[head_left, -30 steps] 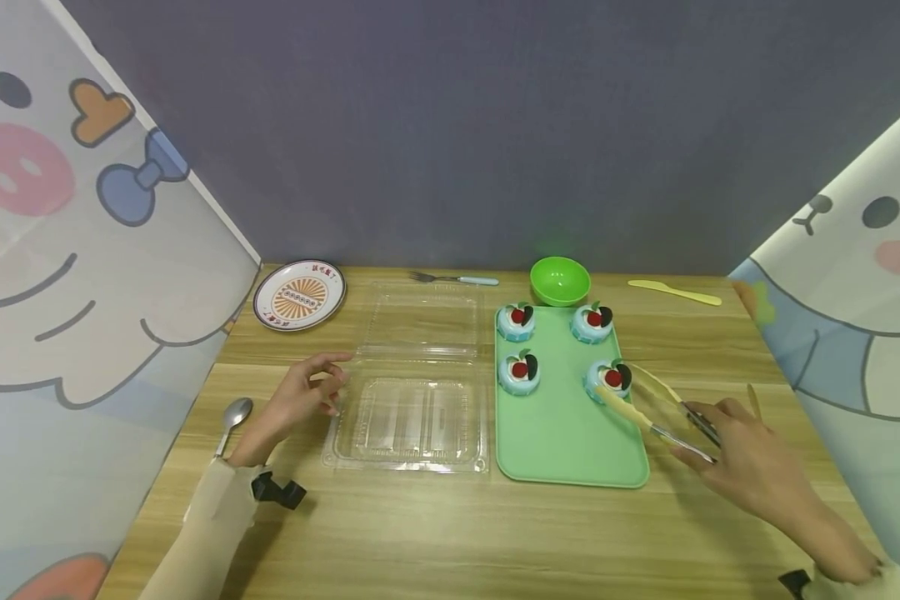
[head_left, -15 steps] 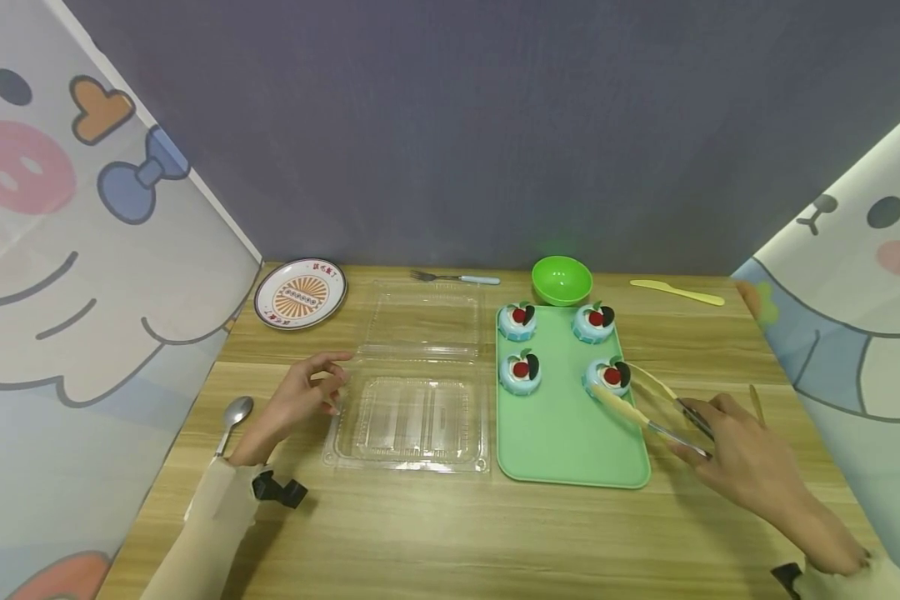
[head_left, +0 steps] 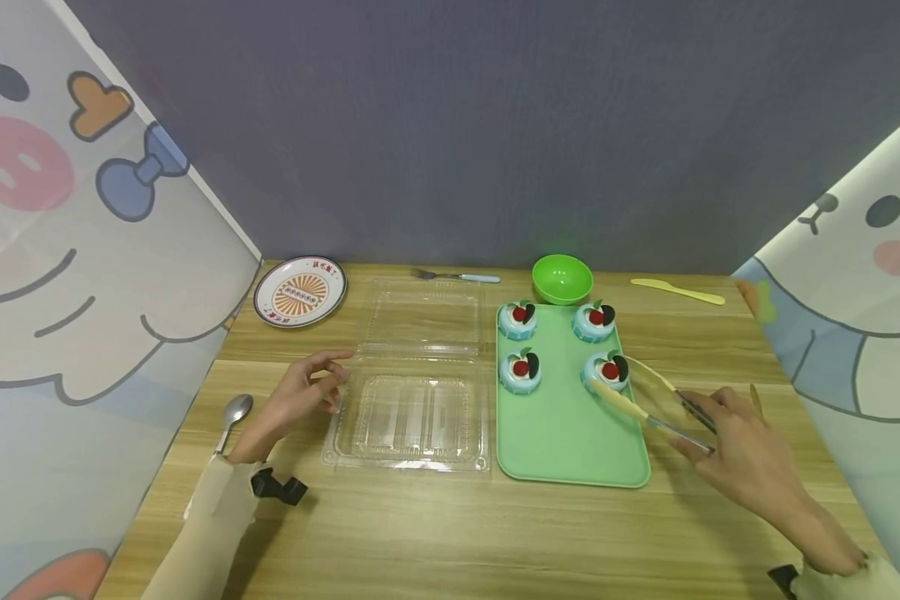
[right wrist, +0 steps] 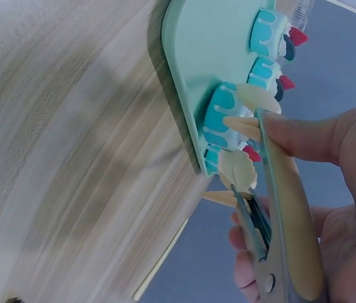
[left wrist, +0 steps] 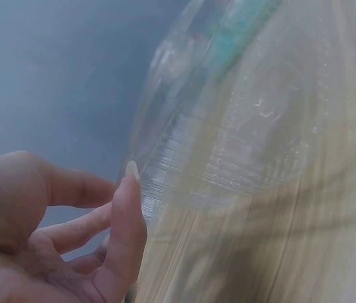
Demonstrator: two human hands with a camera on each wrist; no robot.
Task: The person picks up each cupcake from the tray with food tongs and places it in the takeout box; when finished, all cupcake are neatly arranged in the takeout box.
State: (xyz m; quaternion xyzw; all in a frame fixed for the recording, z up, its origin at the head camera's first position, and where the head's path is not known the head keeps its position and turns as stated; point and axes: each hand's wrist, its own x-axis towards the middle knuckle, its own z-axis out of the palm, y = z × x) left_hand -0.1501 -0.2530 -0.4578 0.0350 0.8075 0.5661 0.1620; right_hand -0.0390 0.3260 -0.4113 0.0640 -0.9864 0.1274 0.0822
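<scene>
And there it is: the near-right blue cake (head_left: pixel 595 372) sits on the green tray (head_left: pixel 570 442), ahead of and to the left of your right hand (head_left: pixel 746 454), much the nearer one. You've got the tongs (head_left: pixel 621 402) gripped there, their long axis slanting forward and left, the two tips parted astride the cake. It's round, so no long axis to match. Farther left, just beside the tray, lies the clear container (head_left: pixel 416 417), lid folded back. Your left hand (head_left: pixel 300 392) has thumb and finger at its left edge; pinching or merely touching, I can't tell.

Now the hard part to read: in the head view the cake hides some of the far tip, and contact on either side isn't clear. Your left wrist view blurs the plastic. Beyond your right hand, a thin strip (head_left: pixel 754 402) is partly covered.
</scene>
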